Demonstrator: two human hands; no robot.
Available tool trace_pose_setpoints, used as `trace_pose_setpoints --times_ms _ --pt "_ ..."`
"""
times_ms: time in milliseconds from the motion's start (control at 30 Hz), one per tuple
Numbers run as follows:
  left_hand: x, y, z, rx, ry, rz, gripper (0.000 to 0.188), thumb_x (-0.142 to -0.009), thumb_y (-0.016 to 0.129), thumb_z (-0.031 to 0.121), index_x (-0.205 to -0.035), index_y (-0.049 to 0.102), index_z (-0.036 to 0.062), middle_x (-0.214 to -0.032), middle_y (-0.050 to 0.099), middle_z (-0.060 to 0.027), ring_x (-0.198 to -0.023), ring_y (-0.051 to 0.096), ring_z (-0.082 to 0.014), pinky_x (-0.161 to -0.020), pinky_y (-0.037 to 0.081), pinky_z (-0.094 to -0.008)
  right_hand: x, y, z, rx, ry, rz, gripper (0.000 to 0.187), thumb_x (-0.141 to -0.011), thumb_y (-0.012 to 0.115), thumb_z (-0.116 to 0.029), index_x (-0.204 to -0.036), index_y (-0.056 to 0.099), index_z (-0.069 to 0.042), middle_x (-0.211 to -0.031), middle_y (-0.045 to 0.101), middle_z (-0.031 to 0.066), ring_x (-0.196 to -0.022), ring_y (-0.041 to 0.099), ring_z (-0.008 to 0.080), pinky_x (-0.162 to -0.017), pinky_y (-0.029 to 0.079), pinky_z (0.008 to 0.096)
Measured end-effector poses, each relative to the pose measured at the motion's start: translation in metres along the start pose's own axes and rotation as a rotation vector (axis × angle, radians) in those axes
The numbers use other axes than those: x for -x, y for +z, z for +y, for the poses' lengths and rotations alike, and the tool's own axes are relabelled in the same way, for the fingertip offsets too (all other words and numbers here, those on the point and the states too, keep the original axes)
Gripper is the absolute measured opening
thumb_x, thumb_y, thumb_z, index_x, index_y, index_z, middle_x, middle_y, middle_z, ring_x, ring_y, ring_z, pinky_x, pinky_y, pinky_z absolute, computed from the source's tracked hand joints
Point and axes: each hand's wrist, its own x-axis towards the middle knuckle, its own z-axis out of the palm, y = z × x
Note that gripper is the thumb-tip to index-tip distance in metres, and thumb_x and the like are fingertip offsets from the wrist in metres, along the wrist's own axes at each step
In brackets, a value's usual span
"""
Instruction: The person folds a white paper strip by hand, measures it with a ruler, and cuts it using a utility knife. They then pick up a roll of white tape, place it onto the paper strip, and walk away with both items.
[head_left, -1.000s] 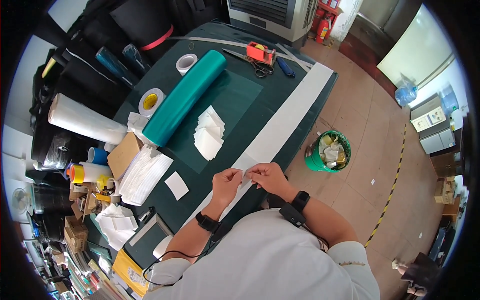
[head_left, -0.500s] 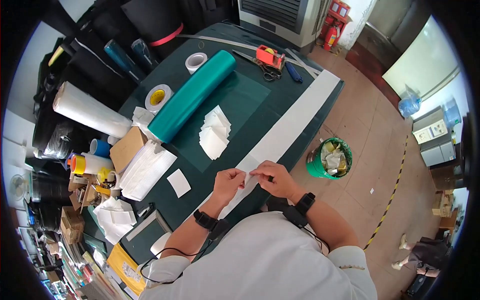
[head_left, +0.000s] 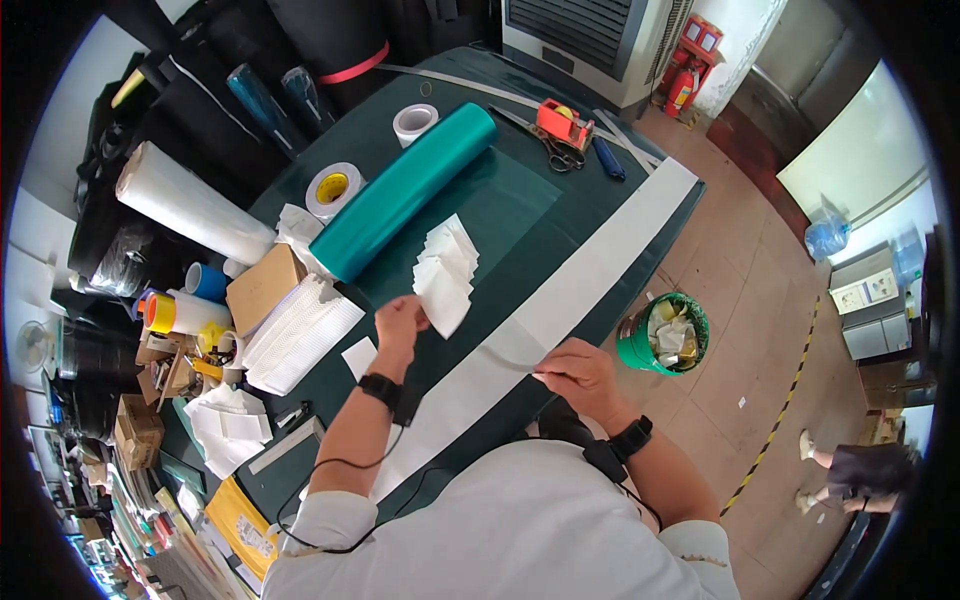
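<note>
My left hand (head_left: 401, 322) is at the lower left edge of a fanned pile of white sheets (head_left: 446, 275), with its fingers curled. Whether it grips a sheet there cannot be made out. Between finger and thumb, my right hand (head_left: 580, 378) pinches the end of a thin translucent strip (head_left: 512, 356). That strip curves over a long white band (head_left: 610, 236) laid diagonally along the table's near edge. A single white sheet (head_left: 359, 356) lies left of my left wrist, partly covered by it.
A green film roll (head_left: 408, 190) lies across the dark table beside white tape rolls (head_left: 415, 123). Scissors (head_left: 563, 157), a red tape dispenser (head_left: 563, 124) and a blue-handled cutter (head_left: 607, 158) sit at the far right. A green bin (head_left: 633, 345) stands on the floor.
My hands have parted. The left has moved away left and forward to the pile of sheets; the right has shifted right and slightly back, with the translucent strip now showing from its fingers.
</note>
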Motion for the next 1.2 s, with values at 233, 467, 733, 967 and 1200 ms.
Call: trace_pose_setpoints --times_ms 233,467,733,967,1200 --pt "-0.031 -0.002 0.01 -0.758 0.442 0.421 0.021 -0.097 0.062 0.02 -0.093 0.07 0.0016 -0.076 0.069 -0.0066 -0.07 0.066 -0.015 -0.064 0.053 -0.0308 0.037 0.027 0.032 -0.593 0.804 0.172 0.012 -0.089 0.073 -0.008 -0.098 0.073 0.0 -0.085 0.071 0.0038 -0.074 0.063 0.01 -0.068 0.049 0.0234" --pt "0.074 0.036 0.014 0.024 -0.242 -0.675 0.021 -0.098 0.061 0.022 -0.105 0.068 0.0033 -0.09 0.07 -0.006 -0.078 0.064 -0.011 -0.069 0.051 -0.0278 0.043 0.04 0.045 -0.737 0.805 0.234 0.015 -0.091 0.071 -0.009 -0.104 0.072 -0.001 -0.085 0.07 0.0036 -0.075 0.063 0.0101 -0.07 0.05 0.0238" --pt "0.068 0.046 -0.008 -0.459 0.179 -0.56 0.027 -0.095 0.066 0.029 -0.098 0.075 0.0034 -0.081 0.073 -0.0047 -0.074 0.068 -0.018 -0.071 0.054 -0.0327 0.038 0.059 0.045 -0.621 0.995 0.421 0.013 -0.091 0.071 -0.01 -0.097 0.071 0.001 -0.085 0.069 0.0042 -0.075 0.063 0.0104 -0.069 0.051 0.0242" --pt "0.059 0.071 0.005 -0.725 0.323 -0.44 0.025 -0.087 0.071 0.027 -0.093 0.076 0.0033 -0.083 0.074 -0.013 -0.076 0.071 -0.0243 -0.072 0.055 -0.0337 0.03 0.065 0.047 -0.439 1.095 0.511 0.032 -0.088 0.075 -0.012 -0.11 0.06 0.005 -0.081 0.067 0.0085 -0.068 0.065 0.0131 -0.059 0.052 0.0249" --pt "0.044 0.082 0.006 -0.759 0.331 -0.403 0.024 -0.086 0.071 0.025 -0.092 0.075 0.003 -0.084 0.074 -0.0139 -0.076 0.071 -0.0255 -0.071 0.055 -0.034 0.012 0.069 0.051 -0.423 1.183 0.557 0.03 -0.085 0.077 -0.01 -0.09 0.048 -0.004 -0.075 0.064 0.0085 -0.059 0.066 0.0147 -0.049 0.053 0.0273"
